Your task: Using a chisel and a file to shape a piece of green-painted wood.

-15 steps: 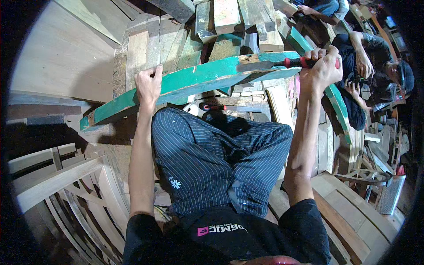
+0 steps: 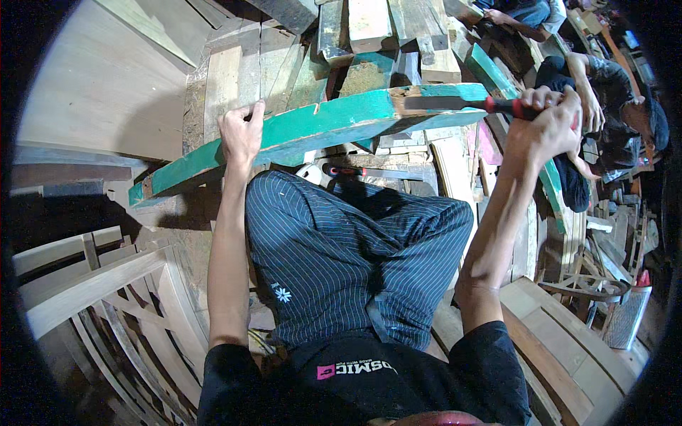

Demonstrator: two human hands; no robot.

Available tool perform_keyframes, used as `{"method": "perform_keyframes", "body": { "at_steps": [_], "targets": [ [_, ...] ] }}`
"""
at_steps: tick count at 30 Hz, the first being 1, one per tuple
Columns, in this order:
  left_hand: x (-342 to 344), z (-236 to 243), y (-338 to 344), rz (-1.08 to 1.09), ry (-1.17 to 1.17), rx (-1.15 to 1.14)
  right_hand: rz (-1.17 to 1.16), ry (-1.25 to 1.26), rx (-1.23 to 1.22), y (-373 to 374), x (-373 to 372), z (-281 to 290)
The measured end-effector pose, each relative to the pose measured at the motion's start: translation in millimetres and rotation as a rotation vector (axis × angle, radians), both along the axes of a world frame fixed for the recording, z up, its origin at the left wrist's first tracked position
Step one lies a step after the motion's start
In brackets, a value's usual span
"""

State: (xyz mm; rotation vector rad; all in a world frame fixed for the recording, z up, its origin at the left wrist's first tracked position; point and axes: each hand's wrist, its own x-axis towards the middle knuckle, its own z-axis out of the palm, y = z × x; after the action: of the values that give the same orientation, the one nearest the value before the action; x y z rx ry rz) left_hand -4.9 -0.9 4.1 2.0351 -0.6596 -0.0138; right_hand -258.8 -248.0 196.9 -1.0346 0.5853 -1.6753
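A curved, green-painted wooden beam (image 2: 334, 121) spans in front of my knees, with bare wood showing at its ends. My left hand (image 2: 241, 133) is closed around it left of its middle. My right hand (image 2: 545, 122) is wrapped round the red and black handle of a chisel (image 2: 440, 104). The chisel's flat blade lies along the beam's right part, its tip beside a bare, chipped patch (image 2: 402, 101). Behind the beam, near my knees, lies a second tool (image 2: 369, 172) with a red and black handle and a metal blade, next to a white rounded object (image 2: 310, 173).
Stacked boards (image 2: 369, 25) lie beyond the beam. Another green curved piece (image 2: 490, 71) lies to the right, near a seated person (image 2: 604, 106); a second person (image 2: 529, 14) sits farther back. A slatted wooden frame (image 2: 106, 291) stands at left, a panelled board (image 2: 561, 341) at right.
My right hand has drawn the chisel to the right along the beam, so its tip sits farther right. My left hand and the beam have hardly moved.
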Motion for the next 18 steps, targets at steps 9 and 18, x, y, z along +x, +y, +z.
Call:
{"method": "perform_keyframes", "body": {
  "at_steps": [9, 18],
  "targets": [
    [3.3, -3.3, -0.4, 0.026, 0.029, 0.05, 0.134, -0.037, -0.096, 4.0, -1.1, 10.3],
    [4.2, -5.8, 1.6, 0.01, -0.036, 0.044, 0.108, -0.033, 0.061, 10.7, -4.0, 12.6]
  ]
}}
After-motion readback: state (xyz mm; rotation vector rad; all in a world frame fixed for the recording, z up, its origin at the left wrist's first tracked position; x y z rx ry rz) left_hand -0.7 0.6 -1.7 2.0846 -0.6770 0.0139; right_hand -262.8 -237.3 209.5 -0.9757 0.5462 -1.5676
